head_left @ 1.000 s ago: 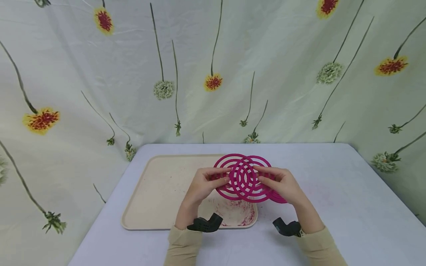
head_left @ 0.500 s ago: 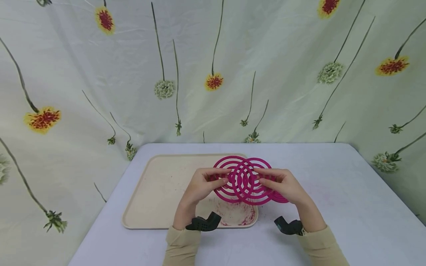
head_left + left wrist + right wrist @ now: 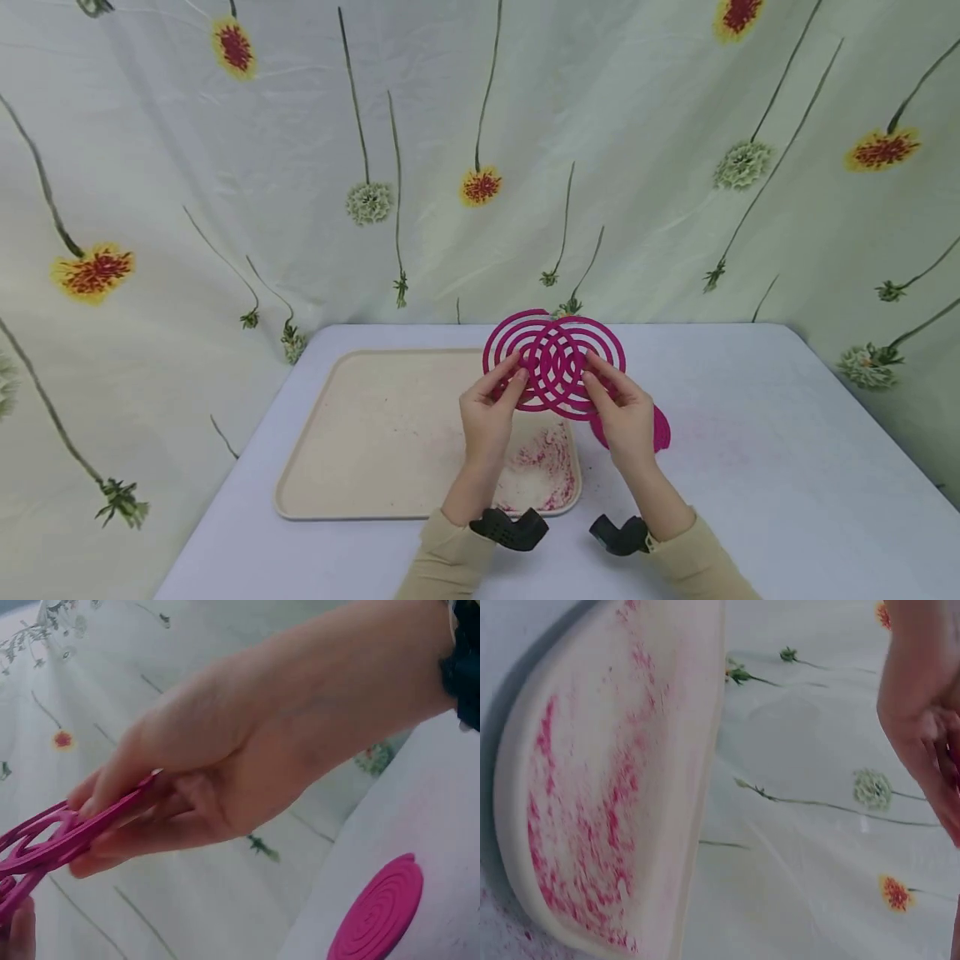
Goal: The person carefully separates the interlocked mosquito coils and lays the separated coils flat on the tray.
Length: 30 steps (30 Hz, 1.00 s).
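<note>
White table [image 3: 765, 417] beneath 2 thin, gappy, overlapping magenta spirals [image 3: 553, 363].

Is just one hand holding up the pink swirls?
No, the left hand and the right hand both pinch the pink swirls.

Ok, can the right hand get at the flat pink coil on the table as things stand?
Probably not straight away: the right hand pinches the overlapping pink spirals and would likely need to let go first. Otherwise yes; the coil appears near it, with nothing visible lying on top.
</note>
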Each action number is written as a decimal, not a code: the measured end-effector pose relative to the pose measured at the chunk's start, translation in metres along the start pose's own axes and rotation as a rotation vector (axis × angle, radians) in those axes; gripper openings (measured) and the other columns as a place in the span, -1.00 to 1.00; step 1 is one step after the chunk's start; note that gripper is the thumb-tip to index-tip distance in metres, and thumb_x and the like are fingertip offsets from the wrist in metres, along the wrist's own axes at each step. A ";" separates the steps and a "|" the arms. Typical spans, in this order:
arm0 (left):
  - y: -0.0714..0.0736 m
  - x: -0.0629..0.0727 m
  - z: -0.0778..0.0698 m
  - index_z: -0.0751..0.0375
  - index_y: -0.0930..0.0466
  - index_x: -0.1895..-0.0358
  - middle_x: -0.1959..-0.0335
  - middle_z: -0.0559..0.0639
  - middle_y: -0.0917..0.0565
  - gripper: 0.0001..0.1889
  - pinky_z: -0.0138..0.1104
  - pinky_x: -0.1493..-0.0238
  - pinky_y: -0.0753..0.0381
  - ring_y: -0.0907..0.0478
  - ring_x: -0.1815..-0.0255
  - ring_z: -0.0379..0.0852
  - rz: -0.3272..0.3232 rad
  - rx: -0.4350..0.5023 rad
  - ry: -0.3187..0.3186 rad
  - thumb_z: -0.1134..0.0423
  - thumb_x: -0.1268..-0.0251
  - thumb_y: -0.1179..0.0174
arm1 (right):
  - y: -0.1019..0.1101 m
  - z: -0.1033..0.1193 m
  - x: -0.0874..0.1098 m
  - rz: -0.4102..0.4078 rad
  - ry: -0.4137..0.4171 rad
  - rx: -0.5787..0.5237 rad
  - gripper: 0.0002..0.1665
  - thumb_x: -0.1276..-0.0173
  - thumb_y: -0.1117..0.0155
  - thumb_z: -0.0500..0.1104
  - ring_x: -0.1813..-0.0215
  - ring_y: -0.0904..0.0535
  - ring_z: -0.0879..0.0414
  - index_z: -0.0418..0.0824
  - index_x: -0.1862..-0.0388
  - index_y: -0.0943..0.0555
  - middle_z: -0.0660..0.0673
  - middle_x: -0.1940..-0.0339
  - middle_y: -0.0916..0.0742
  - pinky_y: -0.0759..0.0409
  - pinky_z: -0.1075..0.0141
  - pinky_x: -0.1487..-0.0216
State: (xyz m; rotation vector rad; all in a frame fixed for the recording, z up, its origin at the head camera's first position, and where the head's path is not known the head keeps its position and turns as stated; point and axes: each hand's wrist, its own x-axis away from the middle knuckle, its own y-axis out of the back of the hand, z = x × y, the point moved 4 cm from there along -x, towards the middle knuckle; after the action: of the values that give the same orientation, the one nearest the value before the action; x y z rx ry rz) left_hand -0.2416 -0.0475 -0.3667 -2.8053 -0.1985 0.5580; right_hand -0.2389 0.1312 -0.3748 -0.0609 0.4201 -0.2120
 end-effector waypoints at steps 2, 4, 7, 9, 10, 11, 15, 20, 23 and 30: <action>-0.006 0.005 0.005 0.29 -0.56 -0.12 0.03 0.16 -0.63 -0.65 -0.25 0.06 -0.59 -0.62 0.07 -0.09 -0.016 0.052 0.009 0.30 -0.28 -0.19 | -0.004 -0.001 0.004 -0.053 0.071 0.007 -0.59 -0.32 -0.23 -0.26 0.05 -0.64 0.23 -0.25 -0.16 -0.56 0.09 0.03 -0.69 -0.60 0.35 0.13; -0.011 0.008 0.008 0.25 -0.52 -0.17 0.00 0.15 -0.61 -0.62 -0.24 0.05 -0.59 -0.61 0.06 -0.09 -0.014 0.099 0.025 0.26 -0.31 -0.16 | -0.006 0.000 0.006 -0.079 0.136 0.016 -0.60 -0.32 -0.22 -0.27 0.05 -0.64 0.23 -0.25 -0.15 -0.56 0.03 -0.01 -0.69 -0.60 0.37 0.15; -0.014 0.008 0.009 0.26 -0.48 -0.21 0.01 0.18 -0.57 -0.60 -0.26 0.07 -0.60 -0.61 0.06 -0.07 0.024 0.123 0.024 0.26 -0.34 -0.13 | -0.006 0.004 0.006 -0.058 0.185 0.015 -0.62 -0.34 -0.19 -0.30 0.04 -0.63 0.24 -0.30 -0.14 -0.56 0.00 -0.02 -0.69 -0.60 0.39 0.14; -0.012 0.006 0.006 0.31 -0.48 -0.20 0.00 0.21 -0.55 -0.62 -0.29 0.07 -0.60 -0.58 0.04 -0.03 0.059 0.099 -0.007 0.30 -0.34 -0.12 | -0.003 0.007 0.002 -0.006 0.175 0.012 -0.66 -0.34 -0.19 -0.31 0.07 -0.64 0.23 -0.35 -0.09 -0.57 0.04 0.04 -0.71 -0.60 0.38 0.14; -0.010 0.005 0.004 0.33 -0.48 -0.18 0.01 0.23 -0.54 -0.63 -0.29 0.07 -0.60 -0.57 0.04 -0.01 0.076 0.080 -0.026 0.32 -0.33 -0.12 | -0.001 0.009 0.000 0.031 0.161 0.011 -0.67 -0.33 -0.19 -0.32 0.09 -0.64 0.23 -0.38 -0.07 -0.57 0.06 0.06 -0.71 -0.61 0.37 0.15; -0.008 0.003 0.002 0.35 -0.49 -0.16 0.00 0.23 -0.54 -0.64 -0.30 0.05 -0.60 -0.55 0.03 -0.01 0.094 0.059 -0.041 0.34 -0.32 -0.13 | 0.001 0.010 -0.002 0.074 0.140 0.019 -0.67 -0.33 -0.20 -0.32 0.12 -0.64 0.23 -0.39 -0.05 -0.57 0.08 0.10 -0.71 -0.62 0.37 0.16; 0.008 -0.007 -0.006 0.38 -0.54 -0.07 -0.03 0.21 -0.55 -0.68 -0.29 0.07 -0.61 -0.56 0.07 -0.04 0.195 -0.032 -0.050 0.40 -0.25 -0.19 | 0.014 0.011 -0.011 0.279 0.050 0.094 -0.63 -0.30 -0.24 -0.29 0.20 -0.61 0.19 -0.35 -0.09 -0.54 0.07 0.18 -0.70 -0.65 0.33 0.21; 0.023 -0.013 -0.013 0.40 -0.55 -0.05 -0.04 0.25 -0.56 -0.67 -0.29 0.09 -0.62 -0.57 0.06 0.02 0.407 -0.142 0.001 0.45 -0.20 -0.21 | 0.028 0.017 -0.014 0.578 0.003 0.228 -0.62 -0.29 -0.25 -0.28 0.22 -0.59 0.09 -0.31 -0.09 -0.55 -0.18 0.11 -0.66 -0.66 0.28 0.22; 0.024 -0.012 -0.014 0.39 -0.57 -0.04 0.00 0.26 -0.58 -0.67 -0.32 0.10 -0.62 -0.55 0.07 0.02 0.502 -0.219 0.011 0.44 -0.19 -0.23 | 0.033 0.019 -0.013 0.721 -0.005 0.264 -0.65 -0.27 -0.26 -0.30 0.24 -0.59 0.08 -0.34 -0.04 -0.58 -0.24 0.12 -0.66 -0.66 0.29 0.27; 0.026 -0.009 -0.013 0.28 -0.57 -0.11 0.10 0.16 -0.62 -0.64 -0.42 0.30 -0.59 -0.46 0.27 -0.07 0.634 -0.372 0.029 0.36 -0.23 -0.22 | 0.035 0.019 -0.013 0.742 0.005 0.327 -0.64 -0.24 -0.30 -0.29 0.41 -0.47 0.14 -0.34 -0.03 -0.62 -0.14 0.33 -0.67 -0.57 0.34 0.50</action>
State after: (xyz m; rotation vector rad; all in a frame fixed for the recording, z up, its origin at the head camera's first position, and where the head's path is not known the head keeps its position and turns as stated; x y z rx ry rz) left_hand -0.2429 -0.0772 -0.3595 -3.2186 0.6859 0.6622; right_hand -0.2362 0.1689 -0.3561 0.4135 0.3836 0.4518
